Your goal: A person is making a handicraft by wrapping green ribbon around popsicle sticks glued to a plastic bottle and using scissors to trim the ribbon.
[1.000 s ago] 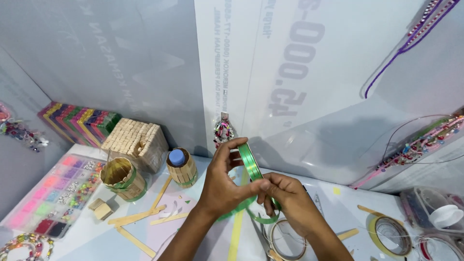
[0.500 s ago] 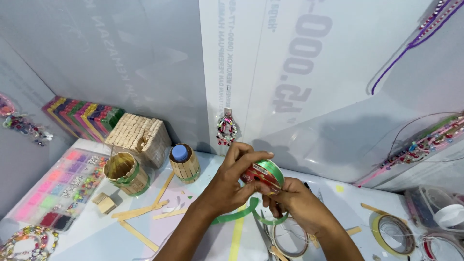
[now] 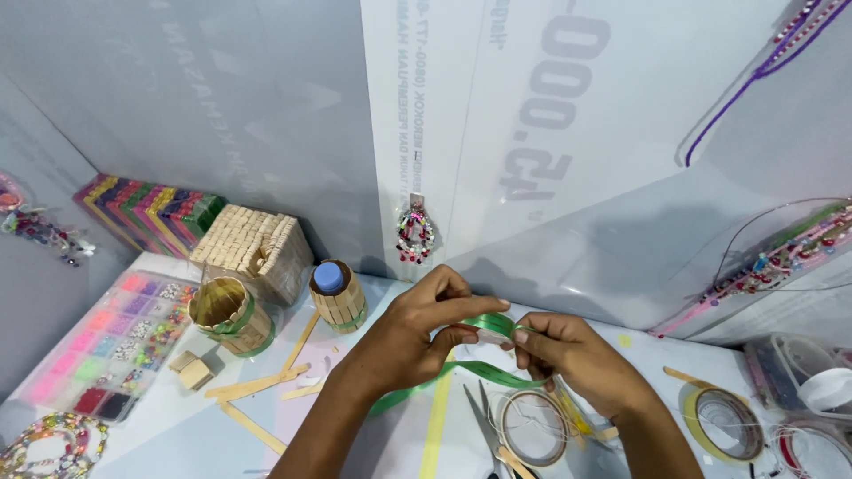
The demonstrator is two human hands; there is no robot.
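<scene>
My left hand (image 3: pixel 413 333) and my right hand (image 3: pixel 572 355) meet above the white table and both grip a roll of shiny green ribbon (image 3: pixel 493 324). The roll lies nearly flat between my fingertips, mostly hidden by them. A loose tail of green ribbon (image 3: pixel 426 386) runs down and to the left from the roll, under my left wrist. Just below my right hand lie a coil of thin wire (image 3: pixel 532 427) and scissors (image 3: pixel 484 426).
At the left stand a stick cup with a green band (image 3: pixel 229 318), a stick holder with a blue-capped bottle (image 3: pixel 335 297), a wooden stick house (image 3: pixel 253 253), loose sticks (image 3: pixel 257 386) and a bead box (image 3: pixel 98 355). Tape rolls (image 3: pixel 723 426) and a container (image 3: pixel 812 381) sit at the right.
The ribbon roll has turned from upright on edge to nearly flat and dropped lower. My hands have come down toward the table, and the loose tail hangs longer to the left.
</scene>
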